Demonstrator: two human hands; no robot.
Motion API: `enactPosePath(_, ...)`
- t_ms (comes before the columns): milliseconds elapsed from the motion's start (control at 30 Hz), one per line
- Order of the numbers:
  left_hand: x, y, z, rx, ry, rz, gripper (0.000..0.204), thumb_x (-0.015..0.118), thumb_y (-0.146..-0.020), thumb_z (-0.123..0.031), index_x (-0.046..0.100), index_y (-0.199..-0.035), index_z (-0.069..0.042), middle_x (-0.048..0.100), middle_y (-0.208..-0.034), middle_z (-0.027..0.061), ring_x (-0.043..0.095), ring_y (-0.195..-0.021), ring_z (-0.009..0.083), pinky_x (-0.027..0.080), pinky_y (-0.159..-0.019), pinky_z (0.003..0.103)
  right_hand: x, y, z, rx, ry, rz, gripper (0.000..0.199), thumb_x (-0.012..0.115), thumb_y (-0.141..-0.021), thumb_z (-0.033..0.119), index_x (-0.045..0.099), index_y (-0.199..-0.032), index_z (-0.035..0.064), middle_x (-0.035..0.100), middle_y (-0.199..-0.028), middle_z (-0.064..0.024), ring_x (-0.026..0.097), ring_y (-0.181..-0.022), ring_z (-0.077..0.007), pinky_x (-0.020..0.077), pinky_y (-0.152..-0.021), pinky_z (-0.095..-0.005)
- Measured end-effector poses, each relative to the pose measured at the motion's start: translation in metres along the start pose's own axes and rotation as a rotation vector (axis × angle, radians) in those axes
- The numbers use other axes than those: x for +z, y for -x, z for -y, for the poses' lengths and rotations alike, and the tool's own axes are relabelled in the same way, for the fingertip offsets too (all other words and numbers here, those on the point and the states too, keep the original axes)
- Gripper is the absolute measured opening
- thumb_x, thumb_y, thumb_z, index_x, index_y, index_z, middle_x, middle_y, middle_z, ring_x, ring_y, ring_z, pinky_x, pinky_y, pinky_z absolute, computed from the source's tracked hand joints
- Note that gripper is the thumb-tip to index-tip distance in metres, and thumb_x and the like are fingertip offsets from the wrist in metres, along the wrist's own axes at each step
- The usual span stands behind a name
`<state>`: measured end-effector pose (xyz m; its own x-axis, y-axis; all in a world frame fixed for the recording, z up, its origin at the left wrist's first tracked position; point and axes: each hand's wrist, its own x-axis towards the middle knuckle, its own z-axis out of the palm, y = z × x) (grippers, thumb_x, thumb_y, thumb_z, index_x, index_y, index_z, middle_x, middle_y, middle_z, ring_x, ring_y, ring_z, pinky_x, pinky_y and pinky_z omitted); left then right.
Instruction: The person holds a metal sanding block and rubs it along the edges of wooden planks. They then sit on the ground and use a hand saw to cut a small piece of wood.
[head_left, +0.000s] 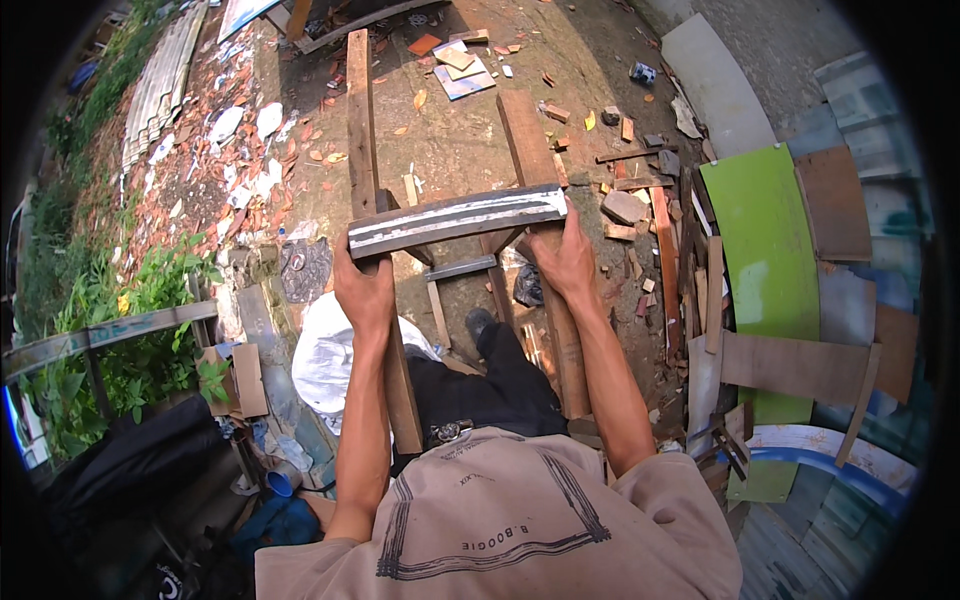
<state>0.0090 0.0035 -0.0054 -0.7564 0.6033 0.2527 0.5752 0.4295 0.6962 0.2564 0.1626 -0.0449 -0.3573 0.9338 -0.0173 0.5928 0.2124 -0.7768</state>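
A short wooden board [458, 222] with worn white and dark stripes lies crosswise over two long wooden beams. My left hand [364, 292] is wrapped round the left end of the board, close to the left beam [361, 120]. At the other end, my right hand [566, 254] grips the board beside the right beam [526, 140], with its fingers partly hidden beneath. Below the board, a smaller grey crosspiece [460, 268] and thin wooden legs show, forming part of a frame. The beams run back along both sides of my lap.
Scrap wood pieces [466, 75] and broken bricks [625, 207] litter the ground ahead. On the right lean a green panel [755, 250] and other boards. A white sack [325, 365] sits by my left arm, near a blue cup [283, 480] and green plants [130, 330].
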Motion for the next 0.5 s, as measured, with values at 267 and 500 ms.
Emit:
enactPosePath(267,-0.0010,0.0005,0.0009,0.001,-0.006,-0.002,0.060,0.071,-0.076,-0.004,0.051,-0.133,0.001,0.063,-0.119,0.0237,0.063,-0.110,0.0378,0.050,-0.095,0.042,0.0011,-0.0007,-0.0038,0.033,0.040,0.046,0.086,0.071,-0.082,0.024,0.026,-0.147,-0.0084,0.043,-0.144,-0.0336,0.049,-0.128,-0.0477,0.0424,-0.106,-0.0470)
enactPosePath(500,-0.0018,0.0004,0.0009,-0.002,0.012,0.007,0.062,0.070,-0.075,-0.004,0.051,-0.134,0.001,0.063,-0.120,0.0245,0.063,-0.111,0.0383,0.050,-0.096,0.042,-0.0012,-0.0015,-0.0007,0.019,0.056,0.047,0.086,0.071,-0.083,0.026,0.026,-0.148,-0.0084,0.043,-0.144,-0.0335,0.051,-0.126,-0.0483,0.0433,-0.106,-0.0482)
